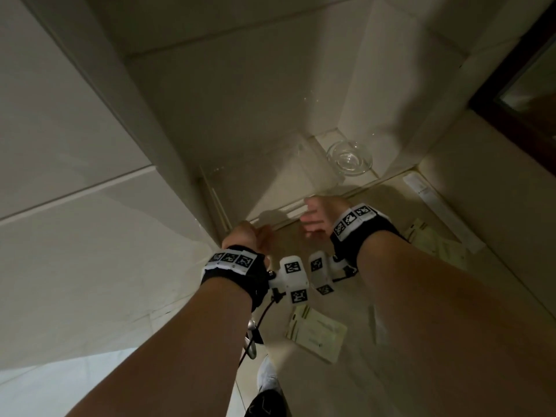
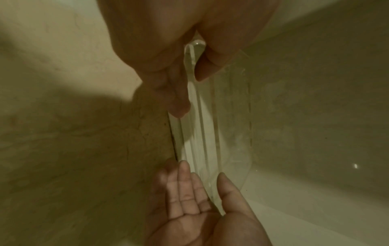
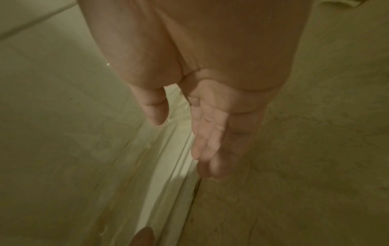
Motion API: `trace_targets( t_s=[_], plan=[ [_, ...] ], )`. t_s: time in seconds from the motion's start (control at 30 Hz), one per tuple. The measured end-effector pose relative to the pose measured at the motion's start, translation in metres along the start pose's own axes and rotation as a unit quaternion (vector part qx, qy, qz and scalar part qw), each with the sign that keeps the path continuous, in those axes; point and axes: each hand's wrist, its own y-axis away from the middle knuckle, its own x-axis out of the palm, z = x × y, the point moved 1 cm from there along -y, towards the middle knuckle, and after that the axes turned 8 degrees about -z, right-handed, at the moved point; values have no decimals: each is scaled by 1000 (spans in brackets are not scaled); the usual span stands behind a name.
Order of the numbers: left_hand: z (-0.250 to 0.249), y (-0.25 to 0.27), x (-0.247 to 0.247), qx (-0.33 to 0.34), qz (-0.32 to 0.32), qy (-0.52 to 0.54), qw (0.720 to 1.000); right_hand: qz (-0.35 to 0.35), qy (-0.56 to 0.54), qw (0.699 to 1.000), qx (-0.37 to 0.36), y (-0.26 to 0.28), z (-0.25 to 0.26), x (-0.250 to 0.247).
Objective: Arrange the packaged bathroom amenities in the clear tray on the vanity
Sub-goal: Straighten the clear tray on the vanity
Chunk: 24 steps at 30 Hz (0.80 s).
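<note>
The clear tray [image 1: 215,197] stands on the vanity against the wall, with nothing showing inside it. Both my hands are at its near wall. My left hand [image 1: 254,233] pinches the wall's left end, thumb inside and fingers outside, as the left wrist view shows [image 2: 190,89]. My right hand [image 1: 310,218] straddles the same wall further right with straight fingers [image 3: 203,146], thumb inside the tray, a gap left around the rim [image 3: 168,158]. Pale green packets [image 1: 316,332] lie on the counter below my wrists, more of them [image 1: 433,243] right of my right wrist. A long white packet [image 1: 436,206] lies beyond those.
A small clear glass bowl [image 1: 349,158] sits in the back corner just right of the tray. Tiled walls close in the left and the back. A dark-framed mirror [image 1: 523,85] is at the upper right. The counter's front edge runs at lower left.
</note>
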Motion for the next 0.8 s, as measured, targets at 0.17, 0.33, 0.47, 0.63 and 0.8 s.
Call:
trace_targets(
  t_s=[0.17, 0.33, 0.47, 0.63, 0.8],
  plan=[
    [7, 0, -11, -26, 36, -50, 998, 8, -20, 1000, 3, -5, -13, 2],
    [18, 6, -25, -50, 60, -99, 992, -7, -71, 997, -2, -2, -35, -4],
    [24, 4, -38, -5, 37, -168, 985, -38, -91, 995, 19, 9, -49, -13],
    [18, 4, -50, 126, -17, -309, 943, -63, -89, 994, 15, 22, -70, -25],
    [30, 13, -61, 208, -41, -492, 845, -96, -104, 990, 25, 30, -89, -31]
  ],
)
